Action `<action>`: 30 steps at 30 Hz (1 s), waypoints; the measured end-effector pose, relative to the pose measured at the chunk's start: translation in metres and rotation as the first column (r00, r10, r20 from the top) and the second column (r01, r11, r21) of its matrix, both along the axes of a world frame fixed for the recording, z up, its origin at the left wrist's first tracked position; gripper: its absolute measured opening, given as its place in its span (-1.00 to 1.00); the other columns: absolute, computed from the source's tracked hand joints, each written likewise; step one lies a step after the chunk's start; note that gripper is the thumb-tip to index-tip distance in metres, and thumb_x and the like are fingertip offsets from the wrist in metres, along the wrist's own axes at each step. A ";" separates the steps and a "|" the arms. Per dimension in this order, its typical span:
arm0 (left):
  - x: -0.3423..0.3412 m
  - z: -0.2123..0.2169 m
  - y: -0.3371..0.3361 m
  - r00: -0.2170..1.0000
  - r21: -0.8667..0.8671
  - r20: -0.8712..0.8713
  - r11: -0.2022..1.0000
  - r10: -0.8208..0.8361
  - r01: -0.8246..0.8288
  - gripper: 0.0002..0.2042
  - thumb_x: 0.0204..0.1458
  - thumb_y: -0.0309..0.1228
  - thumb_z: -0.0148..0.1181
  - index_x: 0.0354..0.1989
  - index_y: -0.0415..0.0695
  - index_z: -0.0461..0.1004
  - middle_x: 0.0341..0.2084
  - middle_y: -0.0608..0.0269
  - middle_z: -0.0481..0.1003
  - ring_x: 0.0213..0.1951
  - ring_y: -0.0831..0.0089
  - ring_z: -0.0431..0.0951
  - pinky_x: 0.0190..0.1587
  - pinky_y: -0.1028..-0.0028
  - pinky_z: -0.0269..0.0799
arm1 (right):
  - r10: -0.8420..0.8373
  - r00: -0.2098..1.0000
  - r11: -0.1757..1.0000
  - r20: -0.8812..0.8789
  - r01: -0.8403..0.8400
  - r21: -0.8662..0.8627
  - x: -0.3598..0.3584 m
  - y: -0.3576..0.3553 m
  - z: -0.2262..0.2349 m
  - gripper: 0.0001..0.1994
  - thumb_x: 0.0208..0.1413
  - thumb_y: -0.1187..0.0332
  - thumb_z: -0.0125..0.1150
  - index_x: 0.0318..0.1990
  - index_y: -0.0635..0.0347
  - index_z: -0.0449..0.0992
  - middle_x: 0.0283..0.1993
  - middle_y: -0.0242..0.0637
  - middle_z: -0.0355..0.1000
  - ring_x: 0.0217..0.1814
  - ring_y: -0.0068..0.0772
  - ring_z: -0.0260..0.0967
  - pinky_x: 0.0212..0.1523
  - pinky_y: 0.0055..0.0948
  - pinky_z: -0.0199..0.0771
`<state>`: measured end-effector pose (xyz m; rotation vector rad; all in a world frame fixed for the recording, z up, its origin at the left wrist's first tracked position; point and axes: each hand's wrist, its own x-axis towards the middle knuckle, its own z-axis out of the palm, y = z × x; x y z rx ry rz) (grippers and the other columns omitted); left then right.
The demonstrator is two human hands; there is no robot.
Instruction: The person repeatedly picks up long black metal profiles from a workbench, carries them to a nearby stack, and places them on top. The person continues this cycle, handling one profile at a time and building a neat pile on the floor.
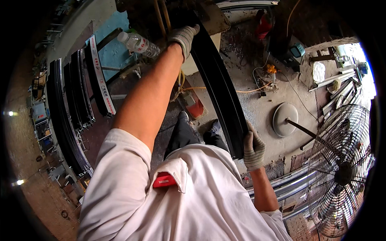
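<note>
Profile (220, 88), long and black, is lying aslant between the person's two gloved hands, its long axis running from the far upper left down to the near lower right, beside the person's right leg. The left hand (183, 39), on an outstretched arm, is touching the left edge near the far end; its fingers are partly hiding, so whether it is gripping cannot be told. The right hand (254, 149), nearer the body, is grasping the right edge just by the near end. A round fan base (286, 117) is standing well apart, farther right.
</note>
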<state>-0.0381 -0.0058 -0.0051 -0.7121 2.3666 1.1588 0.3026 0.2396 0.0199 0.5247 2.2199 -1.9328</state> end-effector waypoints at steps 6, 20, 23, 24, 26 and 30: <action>0.006 0.012 0.000 0.999 0.054 -0.004 0.998 0.036 -0.036 -0.13 -0.05 0.18 0.26 0.28 -0.27 0.23 0.27 -0.12 0.24 0.31 0.11 0.18 0.27 0.20 0.15 | -0.025 0.999 1.000 0.024 0.025 0.009 -0.001 -0.002 -0.003 -0.64 0.31 0.34 0.00 0.18 0.32 0.42 -0.23 -0.51 0.41 -0.27 -0.76 0.21 -0.16 -0.70 0.31; 0.005 -0.012 0.003 0.816 0.690 0.128 0.541 0.564 -0.482 -0.33 0.13 0.05 0.04 0.28 -0.18 0.20 0.22 0.20 0.30 0.24 0.39 0.19 0.31 0.22 0.08 | -0.080 0.988 0.997 0.132 0.079 0.010 0.003 0.001 -0.009 -0.65 0.28 0.32 0.07 0.13 0.33 0.47 -0.15 -0.40 0.48 -0.18 -0.68 0.31 -0.06 -0.64 0.34; 0.003 -0.007 0.002 0.393 0.772 0.626 -0.462 0.674 -0.437 -0.49 0.20 -0.14 0.00 0.27 -0.13 0.20 0.12 0.28 0.36 0.18 0.38 0.22 0.32 0.24 0.01 | -0.066 0.990 0.998 0.124 0.064 0.024 0.003 0.002 -0.015 -0.65 0.28 0.32 0.08 0.13 0.34 0.46 -0.12 -0.34 0.51 -0.12 -0.65 0.35 -0.01 -0.60 0.35; 0.003 -0.004 0.004 0.277 0.616 0.787 -0.735 0.552 -0.284 -0.53 0.23 -0.20 -0.02 0.27 -0.12 0.21 0.09 0.31 0.39 0.16 0.37 0.23 0.32 0.24 -0.02 | -0.065 0.987 0.998 0.145 0.061 0.032 0.004 0.003 -0.014 -0.65 0.27 0.31 0.09 0.13 0.34 0.46 -0.11 -0.32 0.52 -0.10 -0.63 0.36 0.01 -0.58 0.36; 0.007 0.013 0.009 0.134 0.478 0.878 -0.838 0.459 -0.265 -0.54 0.26 -0.19 -0.11 0.28 -0.12 0.19 0.14 0.29 0.36 0.18 0.37 0.21 0.32 0.19 -0.01 | -0.069 0.978 0.998 0.199 0.066 0.024 0.003 0.002 -0.012 -0.64 0.27 0.31 0.09 0.13 0.34 0.46 -0.10 -0.31 0.53 -0.07 -0.62 0.37 0.03 -0.56 0.36; 0.000 -0.025 -0.006 0.362 0.746 0.657 -0.505 0.661 -0.434 -0.52 0.29 -0.16 -0.20 0.30 -0.15 0.14 0.24 0.28 0.25 0.23 0.39 0.16 0.30 0.13 0.00 | -0.068 0.979 0.998 0.193 0.068 0.004 -0.001 0.000 -0.006 -0.64 0.27 0.31 0.09 0.13 0.34 0.46 -0.17 -0.39 0.51 -0.13 -0.64 0.35 -0.01 -0.59 0.36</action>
